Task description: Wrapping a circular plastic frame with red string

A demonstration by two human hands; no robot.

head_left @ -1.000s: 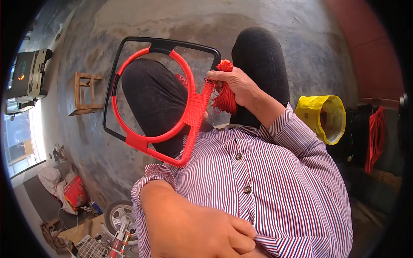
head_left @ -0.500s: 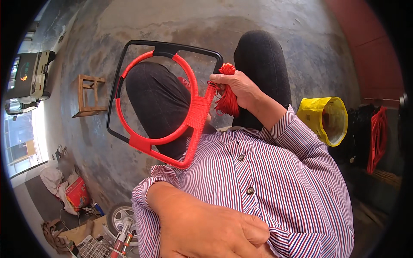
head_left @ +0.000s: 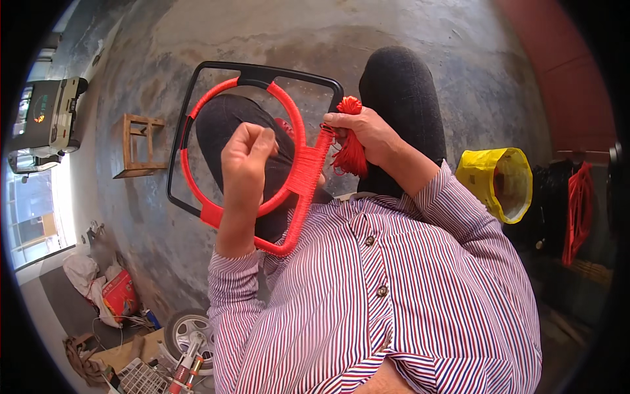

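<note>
Red-wrapped frame (head_left: 306, 172) is over the left knee (head_left: 214, 128), which shows through its ring (head_left: 296, 115). Right of this knee, the right hand (head_left: 373, 133) is closed around a red cord bundle (head_left: 351, 156); above it, the left hand (head_left: 246, 156) is curled closed, if holding something I cannot tell

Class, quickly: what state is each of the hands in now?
Left hand: closed; anything inside cannot be told.
Right hand: closed, holding the red cord bundle.
</note>
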